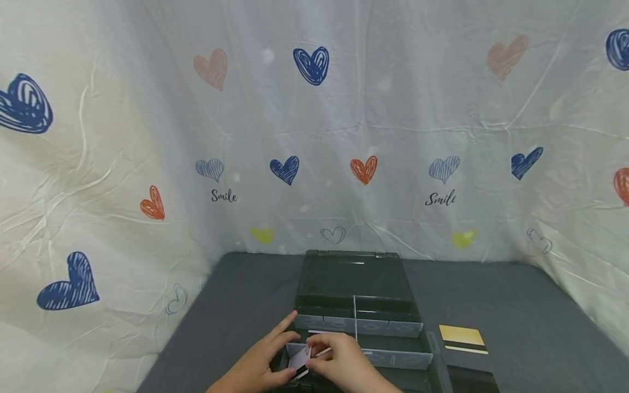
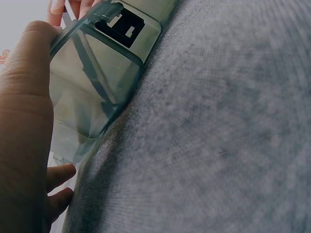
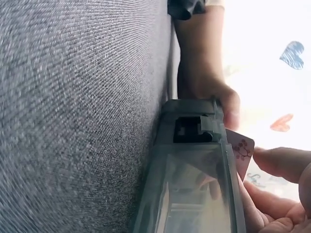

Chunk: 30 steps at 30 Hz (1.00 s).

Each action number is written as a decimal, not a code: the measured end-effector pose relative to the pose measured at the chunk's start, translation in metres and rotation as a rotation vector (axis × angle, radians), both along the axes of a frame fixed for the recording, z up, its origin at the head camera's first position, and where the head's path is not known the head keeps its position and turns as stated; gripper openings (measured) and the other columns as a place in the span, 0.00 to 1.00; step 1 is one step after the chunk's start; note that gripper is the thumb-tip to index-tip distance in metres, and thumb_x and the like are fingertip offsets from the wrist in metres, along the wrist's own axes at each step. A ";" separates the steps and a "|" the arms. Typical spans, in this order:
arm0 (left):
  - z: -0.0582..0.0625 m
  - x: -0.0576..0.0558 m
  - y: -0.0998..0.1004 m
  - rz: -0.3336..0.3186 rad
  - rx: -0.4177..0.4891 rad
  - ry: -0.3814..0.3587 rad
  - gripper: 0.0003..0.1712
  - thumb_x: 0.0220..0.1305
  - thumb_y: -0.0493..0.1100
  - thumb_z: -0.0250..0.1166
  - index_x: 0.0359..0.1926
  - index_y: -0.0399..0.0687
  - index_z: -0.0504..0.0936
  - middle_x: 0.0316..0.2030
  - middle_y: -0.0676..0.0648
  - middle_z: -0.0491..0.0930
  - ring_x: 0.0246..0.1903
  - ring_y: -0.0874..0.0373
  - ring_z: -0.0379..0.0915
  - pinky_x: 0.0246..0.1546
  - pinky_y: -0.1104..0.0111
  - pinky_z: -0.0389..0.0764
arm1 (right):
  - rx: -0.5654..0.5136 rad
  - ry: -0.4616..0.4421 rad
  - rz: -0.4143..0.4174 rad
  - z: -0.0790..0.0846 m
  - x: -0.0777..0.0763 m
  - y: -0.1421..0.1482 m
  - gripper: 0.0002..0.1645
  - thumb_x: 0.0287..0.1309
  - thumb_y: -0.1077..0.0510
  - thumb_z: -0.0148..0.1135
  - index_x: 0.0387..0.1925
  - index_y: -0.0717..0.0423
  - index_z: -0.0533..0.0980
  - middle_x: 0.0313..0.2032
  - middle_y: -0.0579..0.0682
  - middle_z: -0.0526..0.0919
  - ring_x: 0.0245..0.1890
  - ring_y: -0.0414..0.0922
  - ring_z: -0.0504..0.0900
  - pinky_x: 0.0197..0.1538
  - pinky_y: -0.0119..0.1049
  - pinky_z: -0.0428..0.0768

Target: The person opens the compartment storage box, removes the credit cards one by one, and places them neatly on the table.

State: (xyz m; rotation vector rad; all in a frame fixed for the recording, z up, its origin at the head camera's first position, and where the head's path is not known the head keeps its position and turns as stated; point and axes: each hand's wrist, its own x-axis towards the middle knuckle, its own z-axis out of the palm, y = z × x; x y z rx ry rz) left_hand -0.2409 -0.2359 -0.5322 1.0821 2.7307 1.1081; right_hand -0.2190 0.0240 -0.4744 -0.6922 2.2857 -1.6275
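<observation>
A dark translucent green storage box [image 1: 326,289] stands with its lid raised at the back and pale dividers across its inside. My right hand [image 1: 339,360] pinches a pale pinkish card [image 3: 241,148] between thumb and fingers, over the front left compartment. The card carries a dark red printed pattern. In the head view a pale card surface [image 1: 301,357] with a black stripe near it shows between the two hands. My left hand [image 1: 257,360] lies along the box's left side with spread fingers, its thumb at the front rim. The hands partly hide that compartment.
On the grey cloth to the right of the box lie a yellow card [image 1: 462,335] with a dark stripe and a dark flat item [image 1: 472,379], cut off by the frame. A heart-printed curtain [image 1: 361,131] hangs behind. Black latches [image 3: 193,129] sit on the box's front.
</observation>
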 end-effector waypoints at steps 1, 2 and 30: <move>0.000 0.000 0.000 -0.004 -0.002 0.011 0.25 0.73 0.51 0.65 0.68 0.60 0.74 0.81 0.49 0.47 0.72 0.47 0.62 0.56 0.54 0.78 | -0.001 -0.003 -0.002 0.000 0.000 0.000 0.18 0.62 0.62 0.71 0.52 0.64 0.83 0.40 0.46 0.86 0.36 0.43 0.87 0.40 0.40 0.85; 0.000 0.000 0.000 -0.008 -0.002 0.018 0.25 0.73 0.51 0.65 0.68 0.60 0.74 0.81 0.48 0.47 0.72 0.47 0.62 0.56 0.54 0.78 | 0.003 -0.004 -0.008 0.000 0.000 0.000 0.18 0.62 0.61 0.71 0.52 0.64 0.84 0.40 0.47 0.86 0.36 0.43 0.87 0.40 0.40 0.85; 0.001 -0.001 0.000 0.002 -0.031 0.009 0.27 0.73 0.56 0.64 0.68 0.56 0.74 0.81 0.49 0.48 0.72 0.46 0.62 0.57 0.50 0.77 | -0.001 0.023 -0.153 0.009 -0.003 0.027 0.11 0.58 0.61 0.75 0.42 0.61 0.86 0.34 0.46 0.87 0.32 0.42 0.86 0.34 0.35 0.84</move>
